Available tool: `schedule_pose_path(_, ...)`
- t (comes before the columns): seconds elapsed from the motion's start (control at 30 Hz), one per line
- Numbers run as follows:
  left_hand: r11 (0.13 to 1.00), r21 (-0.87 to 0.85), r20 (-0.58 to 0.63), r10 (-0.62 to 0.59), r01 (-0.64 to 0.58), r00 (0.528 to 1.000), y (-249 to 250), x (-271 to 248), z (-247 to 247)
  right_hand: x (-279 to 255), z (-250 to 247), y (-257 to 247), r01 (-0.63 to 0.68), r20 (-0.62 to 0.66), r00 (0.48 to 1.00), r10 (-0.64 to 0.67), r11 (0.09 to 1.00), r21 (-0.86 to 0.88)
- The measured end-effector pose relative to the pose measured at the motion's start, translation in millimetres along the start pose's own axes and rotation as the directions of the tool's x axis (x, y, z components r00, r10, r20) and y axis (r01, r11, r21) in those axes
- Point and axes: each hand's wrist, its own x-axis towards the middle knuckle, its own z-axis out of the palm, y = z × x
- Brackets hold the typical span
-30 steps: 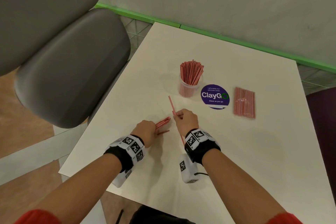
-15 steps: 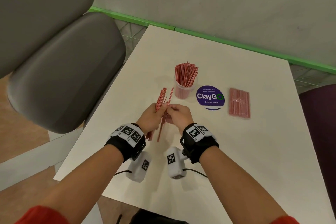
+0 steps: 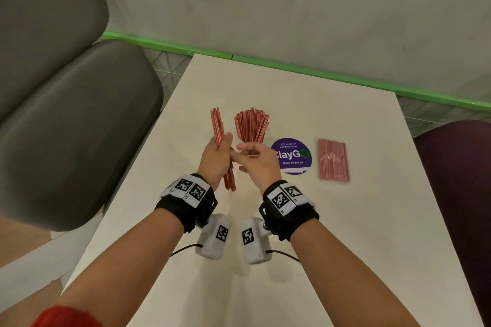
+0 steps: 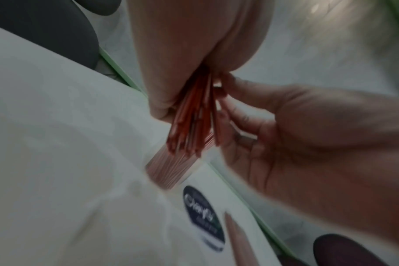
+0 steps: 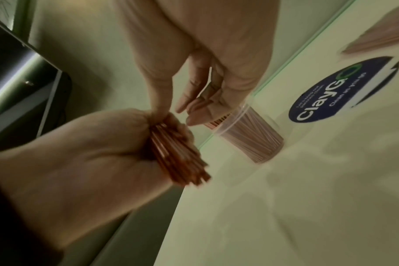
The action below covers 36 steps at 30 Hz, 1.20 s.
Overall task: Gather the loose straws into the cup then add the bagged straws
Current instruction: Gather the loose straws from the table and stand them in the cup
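There are two hands: the left hand (image 3: 216,158) and the right hand (image 3: 259,160). There is one cup (image 5: 251,136), one bag of straws (image 3: 333,160), one round sticker (image 3: 292,156) and one bench (image 3: 318,233). Two bunches of red straws show, one bunch in the cup (image 3: 252,125) and one loose bunch (image 3: 218,127). The single straws are too many and too blurry to count.

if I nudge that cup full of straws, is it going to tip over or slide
Probably tips easily: the cup is a small clear plastic one, and its straws stand well above the rim and fan outward, so it looks top-heavy. It likely weighs little, so on the smooth white table a low push may slide it.
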Motion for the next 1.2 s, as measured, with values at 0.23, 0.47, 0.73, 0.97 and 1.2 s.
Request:
schedule_pose_path(0.23,0.992,-0.092,-0.043,0.082,-0.086,0.996,41,23,21,11,-4,-14,-0.284,0.238,0.949,0.206,0.886,0.366)
schedule_pose_path(0.47,0.999,-0.039,0.104,-0.033,0.037,0.994,52,39,36,34,-18,-37,-0.059,0.262,0.963,0.066,0.998,-0.036)
schedule_pose_path(0.73,0.991,0.007,0.136,0.130,-0.132,0.982,51,50,35,48,-13,-31,0.206,0.242,0.961,-0.133,0.930,-0.305)
schedule_pose_path(0.97,0.920,0.074,-0.060,0.390,-0.385,0.919,60,65,34,56,-18,-28,0.256,0.241,0.958,-0.156,0.846,-0.469)
schedule_pose_path(1.2,0.905,0.196,-0.065,0.397,-0.378,0.916,63,76,36,66,-18,-35,0.214,0.142,0.976,-0.166,0.859,-0.465)
